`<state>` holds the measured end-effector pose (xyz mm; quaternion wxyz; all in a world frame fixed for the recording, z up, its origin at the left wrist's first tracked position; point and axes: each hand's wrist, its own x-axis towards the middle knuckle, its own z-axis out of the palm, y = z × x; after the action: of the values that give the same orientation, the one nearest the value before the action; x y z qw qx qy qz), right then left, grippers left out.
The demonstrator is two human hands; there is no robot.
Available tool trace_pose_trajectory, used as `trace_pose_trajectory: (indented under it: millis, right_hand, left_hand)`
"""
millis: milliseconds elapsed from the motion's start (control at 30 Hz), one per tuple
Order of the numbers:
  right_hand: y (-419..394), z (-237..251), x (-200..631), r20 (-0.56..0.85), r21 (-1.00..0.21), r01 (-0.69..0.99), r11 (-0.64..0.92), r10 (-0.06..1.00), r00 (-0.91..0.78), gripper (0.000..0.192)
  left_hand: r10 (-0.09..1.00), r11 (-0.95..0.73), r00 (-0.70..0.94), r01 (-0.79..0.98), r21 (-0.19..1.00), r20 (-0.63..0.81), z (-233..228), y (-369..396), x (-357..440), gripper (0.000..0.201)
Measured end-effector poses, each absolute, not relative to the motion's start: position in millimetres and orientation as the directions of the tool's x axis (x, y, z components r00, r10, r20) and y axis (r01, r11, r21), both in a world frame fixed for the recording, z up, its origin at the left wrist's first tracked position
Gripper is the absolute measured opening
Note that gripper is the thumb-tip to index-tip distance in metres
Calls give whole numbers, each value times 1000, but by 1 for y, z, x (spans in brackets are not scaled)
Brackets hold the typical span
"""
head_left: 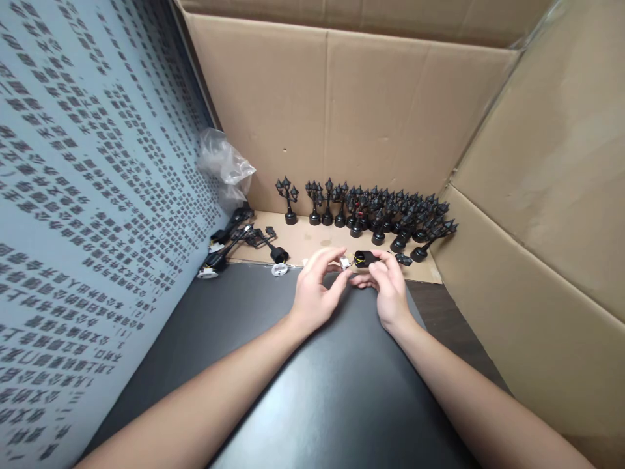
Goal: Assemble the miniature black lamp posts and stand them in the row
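In the head view my left hand pinches a small white base cap between thumb and fingers. My right hand is closed round a black miniature street lamp that lies on its side, its open hollow base turned toward the cap. Thin yellow and dark wires run from inside the base to the cap, which is apart from it. The lamp's head shows beyond my right fingers. Both hands are just above the far edge of the dark grey table surface.
Several black street lamps stand along the cardboard wall. At left lie more lamps with white caps hanging off, beside a clear plastic bag. A printed blue-white panel borders the left; cardboard stands at right.
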<state>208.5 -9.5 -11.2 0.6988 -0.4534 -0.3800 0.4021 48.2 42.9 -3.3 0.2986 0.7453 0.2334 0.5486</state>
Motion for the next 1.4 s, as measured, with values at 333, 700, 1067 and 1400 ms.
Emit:
trace_pose_trajectory:
  millis: [333, 700, 1067, 1400]
  right_hand:
    - [-9, -11, 208, 180, -937, -206, 281, 897, 405, 39]
    - [-9, -12, 207, 205, -938, -183, 295, 895, 396, 40]
    - [-8, -13, 208, 176, -941, -206, 268, 908, 380, 43]
    - [-8, -11, 207, 198, -935, -204, 290, 905, 377, 43]
  left_hand:
    - [689, -706, 294, 69, 704, 662, -1, 42, 46, 29]
    - [650, -737, 346, 71, 672, 676, 3, 42, 45, 27]
    - [633, -763, 328, 113, 637, 701, 1, 42, 48, 38]
    - [628, -747, 404, 74, 660, 666, 1, 40, 47, 39]
